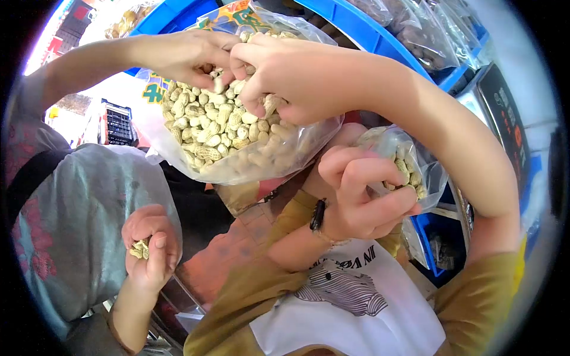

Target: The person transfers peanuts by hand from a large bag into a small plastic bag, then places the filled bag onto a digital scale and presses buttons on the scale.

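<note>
A large clear plastic bag (196, 169) with green and orange print stands wide, full of unshelled peanuts (217, 127). Over the heap, my right hand (291, 77) has its fingers curled, and a peanut (272, 105) shows between them. Lower right, my left hand (368, 193), with a black band at the wrist, is closed on a small clear plastic bag (436, 187) holding some peanuts (409, 175). My right forearm arches above this small bag.
A person on the left reaches one hand (199, 56) into the heap beside mine; their other hand (151, 243) holds a few peanuts. Blue bins (356, 26) with bagged goods stand behind. A dark box (502, 113) is at right. Tiled floor (228, 261) lies below.
</note>
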Available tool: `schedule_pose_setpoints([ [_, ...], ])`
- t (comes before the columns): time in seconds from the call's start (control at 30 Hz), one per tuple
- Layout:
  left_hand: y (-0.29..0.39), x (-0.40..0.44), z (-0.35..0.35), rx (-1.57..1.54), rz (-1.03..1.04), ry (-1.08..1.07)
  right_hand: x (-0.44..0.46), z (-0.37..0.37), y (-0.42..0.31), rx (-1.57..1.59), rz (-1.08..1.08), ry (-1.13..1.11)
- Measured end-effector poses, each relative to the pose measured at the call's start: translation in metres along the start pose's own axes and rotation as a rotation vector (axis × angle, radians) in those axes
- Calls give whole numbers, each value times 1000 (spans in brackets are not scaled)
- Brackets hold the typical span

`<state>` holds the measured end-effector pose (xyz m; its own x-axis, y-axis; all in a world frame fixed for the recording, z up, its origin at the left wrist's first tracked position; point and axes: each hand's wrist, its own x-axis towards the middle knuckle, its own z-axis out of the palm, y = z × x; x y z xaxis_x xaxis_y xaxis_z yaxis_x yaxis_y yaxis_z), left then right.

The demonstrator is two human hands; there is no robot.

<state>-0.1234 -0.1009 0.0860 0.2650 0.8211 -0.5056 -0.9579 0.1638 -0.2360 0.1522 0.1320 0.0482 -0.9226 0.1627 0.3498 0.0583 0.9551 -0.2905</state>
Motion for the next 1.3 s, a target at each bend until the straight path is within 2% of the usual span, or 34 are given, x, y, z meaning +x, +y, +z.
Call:
schedule_pose_setpoints([
  [0.1,-4,3,3,-12,6,24,1,-3,2,68,17,-10],
  [0.3,-10,0,3,-53,28,53,2,4,6,-94,50,-50],
  [0.4,-11,-1,3,-65,44,56,2,2,10,-1,110,-107],
  [0.5,-12,-2,4,-118,69,62,0,-7,20,323,184,-114],
  [0.63,-7,-7,3,-103,79,54,1,-15,18,537,229,-31],
  [0.67,-2,-5,2,76,20,16,2,-12,21,522,167,32],
  [0.73,5,-3,-2,46,-22,2,4,-4,27,495,47,158],
  [0.9,10,-2,-4,-25,-104,-29,7,-11,25,578,97,110],
  [1.3,-2,4,1,36,-12,-86,11,-6,6,570,322,232],
])
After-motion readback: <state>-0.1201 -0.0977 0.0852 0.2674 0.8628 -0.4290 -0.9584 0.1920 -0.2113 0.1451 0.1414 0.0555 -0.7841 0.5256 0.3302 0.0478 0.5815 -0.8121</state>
